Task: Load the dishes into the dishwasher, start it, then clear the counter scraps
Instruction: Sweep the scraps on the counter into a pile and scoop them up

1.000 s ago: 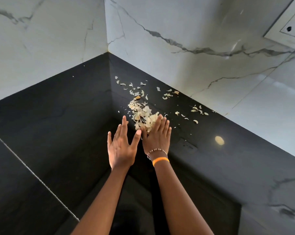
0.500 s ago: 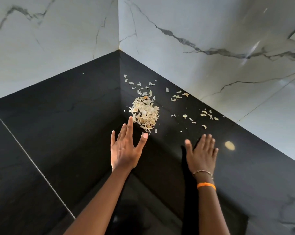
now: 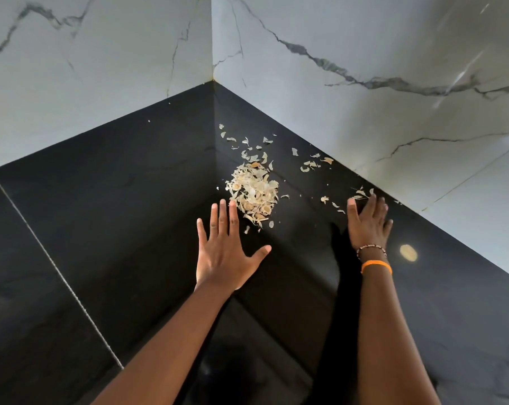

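Observation:
A pile of pale papery scraps lies on the black counter near its inner corner. Loose scraps are scattered behind the pile and along the right wall. My left hand is flat with fingers spread, just in front and left of the pile, its fingertips close to the pile's edge. My right hand lies flat on the counter to the right, fingers straight, fingertips touching a few stray scraps near the wall. Neither hand holds anything.
White marble walls meet at the corner behind the scraps and bound the counter on two sides. A thin seam crosses the counter at the left. A round light reflection shows on the counter at the right.
My right hand left the pile and moved right and back to the stray scraps by the wall. My left hand stayed near the pile and spread its fingers.

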{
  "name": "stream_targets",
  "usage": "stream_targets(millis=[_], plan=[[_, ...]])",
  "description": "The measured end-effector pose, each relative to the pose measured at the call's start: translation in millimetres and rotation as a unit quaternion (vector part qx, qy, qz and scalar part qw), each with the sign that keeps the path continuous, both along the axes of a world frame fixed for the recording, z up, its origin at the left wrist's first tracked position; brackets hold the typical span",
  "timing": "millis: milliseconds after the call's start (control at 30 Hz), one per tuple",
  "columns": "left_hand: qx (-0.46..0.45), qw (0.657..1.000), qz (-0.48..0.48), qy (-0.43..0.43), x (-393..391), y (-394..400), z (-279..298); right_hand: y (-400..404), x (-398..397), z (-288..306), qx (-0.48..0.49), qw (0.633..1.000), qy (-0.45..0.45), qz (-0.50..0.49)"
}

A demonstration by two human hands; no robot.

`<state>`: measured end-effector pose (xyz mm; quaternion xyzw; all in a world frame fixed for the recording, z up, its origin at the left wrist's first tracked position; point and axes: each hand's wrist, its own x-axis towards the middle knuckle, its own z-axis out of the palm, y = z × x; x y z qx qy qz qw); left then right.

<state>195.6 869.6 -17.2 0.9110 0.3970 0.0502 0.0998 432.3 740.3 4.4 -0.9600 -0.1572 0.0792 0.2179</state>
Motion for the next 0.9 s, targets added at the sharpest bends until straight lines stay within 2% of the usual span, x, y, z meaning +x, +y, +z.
stream_targets(millis=[67, 167, 300, 367, 400, 467, 567, 633, 700, 767, 833, 900], plan=[[0.000, 1.000, 0.004, 0.004, 2.5, 0.0, -1.4, 0.2, 8.4, -4.8, -0.039, 0.999, -0.003, 0.016], [0.006, 1.000, 0.005, -0.003, 2.0, 0.7, -3.7, 34.9, -7.5, -5.5, -0.025, 0.992, -0.042, 0.118], [-0.020, 0.999, 0.041, -0.016, 7.5, 4.7, -1.6, 74.4, -63.1, -10.7, -0.018, 0.950, -0.028, 0.309], [-0.038, 0.997, 0.060, -0.020, 17.7, 14.2, 2.7, 75.5, -76.7, -12.5, 0.026, 0.935, -0.013, 0.353], [-0.042, 0.997, 0.064, -0.019, 24.5, 20.7, 4.3, 73.0, -72.9, -12.1, 0.050, 0.939, -0.018, 0.340], [-0.037, 0.998, 0.057, -0.015, 34.9, 30.2, 4.3, 58.6, -48.0, -13.2, 0.051, 0.963, -0.069, 0.254], [-0.007, 0.998, 0.052, -0.020, 40.5, 36.1, -2.0, 21.1, 6.3, -14.3, 0.015, 0.995, -0.092, 0.034], [0.002, 0.998, 0.052, -0.023, 41.2, 37.7, -5.6, 5.0, 30.3, -11.1, 0.022, 0.993, -0.066, -0.091], [0.005, 0.998, 0.051, -0.031, 41.0, 37.4, -6.1, 7.4, 40.0, -9.2, 0.016, 0.988, -0.074, -0.137], [0.003, 0.998, 0.050, -0.036, 41.8, 35.9, -4.4, 19.0, 38.6, -7.0, -0.013, 0.992, -0.086, -0.089], [0.004, 0.998, 0.050, -0.029, 41.5, 34.7, -2.0, 32.0, 29.6, -6.4, 0.003, 0.995, -0.085, 0.044], [0.005, 0.999, 0.050, -0.021, 41.1, 34.7, -0.5, 38.4, 15.8, -5.8, 0.070, 0.976, -0.070, 0.195]])
